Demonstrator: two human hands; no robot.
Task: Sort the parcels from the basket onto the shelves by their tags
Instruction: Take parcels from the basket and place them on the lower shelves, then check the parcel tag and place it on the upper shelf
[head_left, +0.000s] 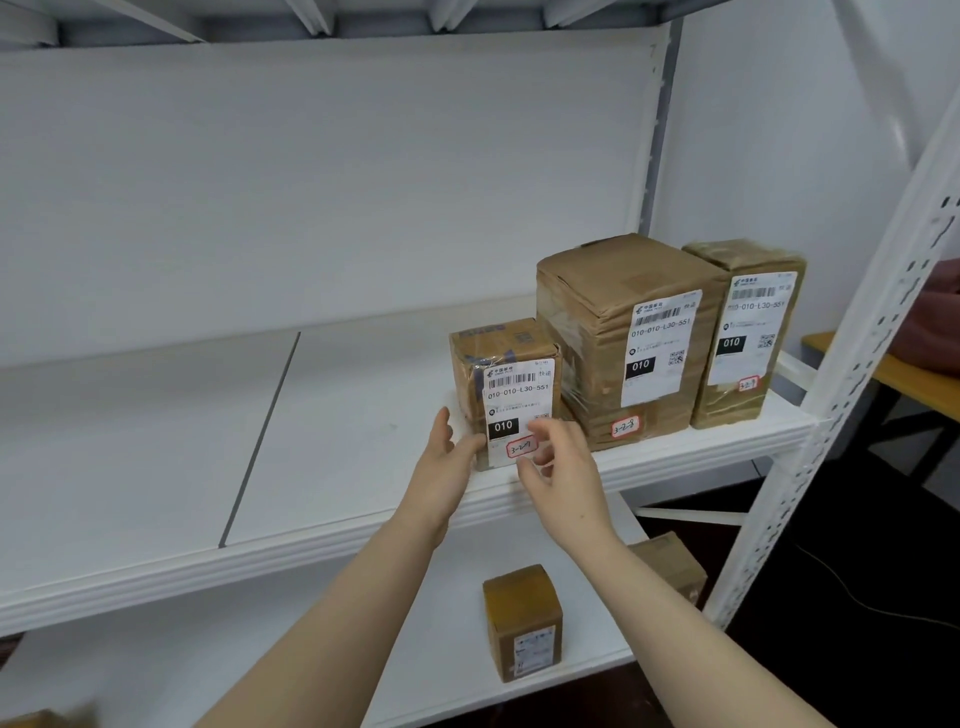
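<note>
Head camera, looking forward and slightly down at a white metal rack. On the middle shelf, towards its right end, three brown taped parcels stand in a row with their printed labels facing the viewer.

The small parcel is the leftmost. It stands upright, its long axis vertical, close to the shelf's front edge. A red-edged tag low on its front seems to read 3-2-7. Just to its right is a taller parcel tagged 3-2-8. Beyond that is a slim parcel tagged 3-2-9 (so the row appears to run in number order).

Both bare arms reach up from the bottom of the frame to the small parcel, which lies straight ahead, between the two hands. The left hand is spread, thumb raised, its straight fingers touching the parcel's lower left side. The right hand hangs in front of the parcel's lower right corner, partly covering the tag. Its fingers are loosely curled and a little blurred, its thumb is held apart, and it appears to hold nothing. Both hands are equally near, but only the left is plainly in contact.

The parcel looks already placed, so a small nudge to square it up may be all that is left.

On the lower shelf stands another little parcel. A further one is half hidden behind the right forearm. The basket is not in view. A wooden table shows at the far right.
</note>
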